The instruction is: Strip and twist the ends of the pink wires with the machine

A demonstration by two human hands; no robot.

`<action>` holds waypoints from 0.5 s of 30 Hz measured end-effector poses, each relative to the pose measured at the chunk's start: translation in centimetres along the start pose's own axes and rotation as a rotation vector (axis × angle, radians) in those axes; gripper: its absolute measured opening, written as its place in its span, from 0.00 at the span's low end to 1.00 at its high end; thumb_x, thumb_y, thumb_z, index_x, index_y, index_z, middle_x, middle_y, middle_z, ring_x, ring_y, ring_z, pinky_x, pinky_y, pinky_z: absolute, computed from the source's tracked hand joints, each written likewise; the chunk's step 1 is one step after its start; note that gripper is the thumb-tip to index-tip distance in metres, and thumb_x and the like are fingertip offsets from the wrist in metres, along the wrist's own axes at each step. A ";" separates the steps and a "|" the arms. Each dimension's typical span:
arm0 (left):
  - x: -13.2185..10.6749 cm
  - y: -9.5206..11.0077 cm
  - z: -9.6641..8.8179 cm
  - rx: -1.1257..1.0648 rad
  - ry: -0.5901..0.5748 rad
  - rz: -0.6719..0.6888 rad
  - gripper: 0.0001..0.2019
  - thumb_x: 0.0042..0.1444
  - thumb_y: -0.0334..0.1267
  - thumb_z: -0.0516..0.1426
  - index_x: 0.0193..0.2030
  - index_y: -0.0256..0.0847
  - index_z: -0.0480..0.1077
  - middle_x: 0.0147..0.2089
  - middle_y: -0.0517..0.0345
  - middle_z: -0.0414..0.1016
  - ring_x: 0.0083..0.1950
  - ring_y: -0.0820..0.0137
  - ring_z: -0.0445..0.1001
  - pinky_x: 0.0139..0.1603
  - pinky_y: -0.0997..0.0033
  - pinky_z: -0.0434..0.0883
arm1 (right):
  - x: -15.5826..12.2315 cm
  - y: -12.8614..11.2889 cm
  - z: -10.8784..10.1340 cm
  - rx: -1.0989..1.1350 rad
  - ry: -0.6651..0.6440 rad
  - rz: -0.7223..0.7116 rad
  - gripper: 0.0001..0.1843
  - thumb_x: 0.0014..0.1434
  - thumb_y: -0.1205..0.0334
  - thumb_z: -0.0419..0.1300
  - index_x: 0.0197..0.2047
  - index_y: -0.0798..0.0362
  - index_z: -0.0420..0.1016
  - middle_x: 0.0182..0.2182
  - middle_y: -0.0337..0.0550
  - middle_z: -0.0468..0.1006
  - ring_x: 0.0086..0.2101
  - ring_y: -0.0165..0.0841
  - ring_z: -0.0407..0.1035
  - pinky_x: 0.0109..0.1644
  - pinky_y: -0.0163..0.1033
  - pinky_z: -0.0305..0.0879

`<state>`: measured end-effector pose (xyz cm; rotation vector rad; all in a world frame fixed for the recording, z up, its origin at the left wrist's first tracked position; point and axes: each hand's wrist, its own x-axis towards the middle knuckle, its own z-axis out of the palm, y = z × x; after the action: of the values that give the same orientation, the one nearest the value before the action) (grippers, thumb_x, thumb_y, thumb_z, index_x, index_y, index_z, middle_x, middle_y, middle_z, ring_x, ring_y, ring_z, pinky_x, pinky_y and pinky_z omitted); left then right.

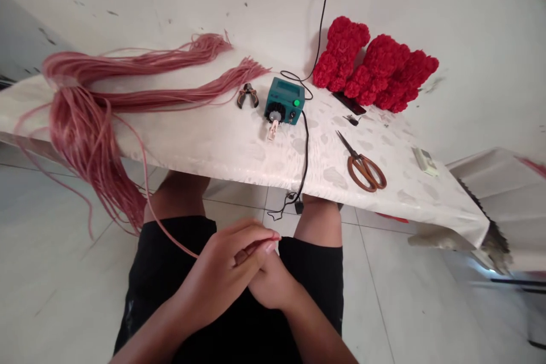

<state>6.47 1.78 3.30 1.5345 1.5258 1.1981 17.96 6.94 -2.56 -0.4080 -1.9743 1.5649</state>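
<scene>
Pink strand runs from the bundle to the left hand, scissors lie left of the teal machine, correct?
Not quite: the head view shows the scissors right of the teal machine. The pink strand does run from the bundle to the left hand.

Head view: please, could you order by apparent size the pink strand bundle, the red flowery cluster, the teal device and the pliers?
Largest to smallest:
1. Pink strand bundle
2. Red flowery cluster
3. Teal device
4. Pliers, clearly the smallest
</scene>
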 end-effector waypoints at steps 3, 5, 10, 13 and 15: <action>-0.3 -0.3 0.1 -0.022 0.023 -0.015 0.11 0.62 0.44 0.57 0.43 0.71 0.77 0.38 0.63 0.80 0.39 0.62 0.80 0.38 0.57 0.79 | -0.1 0.0 0.1 -0.014 -0.019 0.031 0.07 0.67 0.63 0.53 0.40 0.52 0.72 0.41 0.44 0.77 0.43 0.34 0.74 0.45 0.38 0.74; -0.5 -0.3 0.0 -0.011 0.042 -0.018 0.10 0.62 0.43 0.58 0.42 0.69 0.78 0.36 0.63 0.79 0.36 0.63 0.79 0.37 0.58 0.78 | -0.3 -0.1 -0.1 -0.039 -0.052 0.051 0.06 0.66 0.65 0.54 0.41 0.52 0.72 0.40 0.43 0.77 0.42 0.33 0.74 0.44 0.37 0.74; -0.9 0.0 -0.3 0.057 0.044 0.016 0.07 0.64 0.41 0.57 0.38 0.56 0.77 0.32 0.65 0.76 0.31 0.70 0.76 0.31 0.68 0.73 | -1.9 -1.4 -3.1 -0.150 -0.109 0.146 0.06 0.62 0.69 0.58 0.40 0.52 0.76 0.34 0.39 0.78 0.38 0.33 0.75 0.44 0.38 0.73; -1.1 0.3 -0.4 0.080 -0.008 0.007 0.08 0.65 0.37 0.56 0.37 0.49 0.76 0.30 0.66 0.74 0.29 0.75 0.73 0.30 0.73 0.68 | -3.2 -2.8 -5.6 -0.087 0.059 0.212 0.08 0.68 0.66 0.56 0.44 0.51 0.76 0.34 0.38 0.78 0.33 0.30 0.75 0.41 0.37 0.73; -1.3 0.4 -0.3 0.088 -0.039 0.017 0.08 0.65 0.33 0.56 0.37 0.46 0.75 0.31 0.68 0.73 0.29 0.79 0.71 0.31 0.76 0.66 | -3.8 -3.8 -6.7 -0.043 0.138 0.204 0.09 0.70 0.63 0.55 0.48 0.50 0.76 0.35 0.39 0.78 0.32 0.29 0.75 0.39 0.37 0.73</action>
<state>6.47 0.43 3.55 1.6217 1.5609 1.1176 25.49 9.03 1.04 -0.7356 -1.9109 1.5724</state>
